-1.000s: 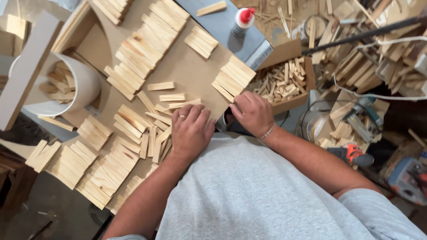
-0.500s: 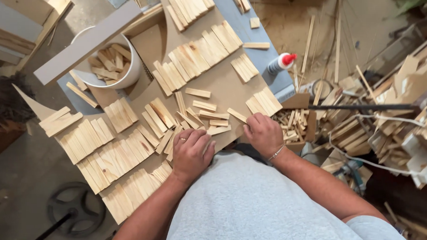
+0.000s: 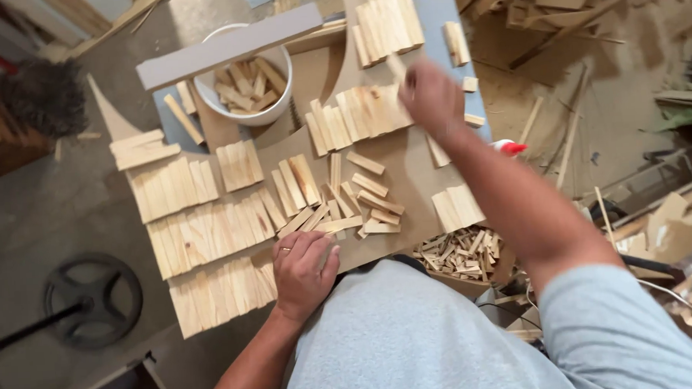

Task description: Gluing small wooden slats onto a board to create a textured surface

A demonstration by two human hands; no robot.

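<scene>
Looking down from the head camera, the view takes in a brown board covered with small wooden slats. Left hand lies at the board's near edge, fingers curled loosely, knuckles up, a ring on one finger; its fingertips touch the near end of a loose slat lying crosswise, and it grips nothing that can be seen. Just beyond it sits a loose pile of slats, pointing several ways. Right hand reaches far across the board with the arm stretched out; it is blurred by motion, so whether it is open or closed cannot be told. It hovers over the right end of a middle row of slats, laid side by side. A further row lies beyond it, near the board's far edge. Left of the left hand, long rows of slats overlap like shingles. A white bucket holding more slats stands at the far left, with a grey plank resting across its rim. A small stack lies under the right forearm, and a box of offcuts sits just beside the board's near right corner. A red-capped glue bottle shows just past the forearm.
</scene>
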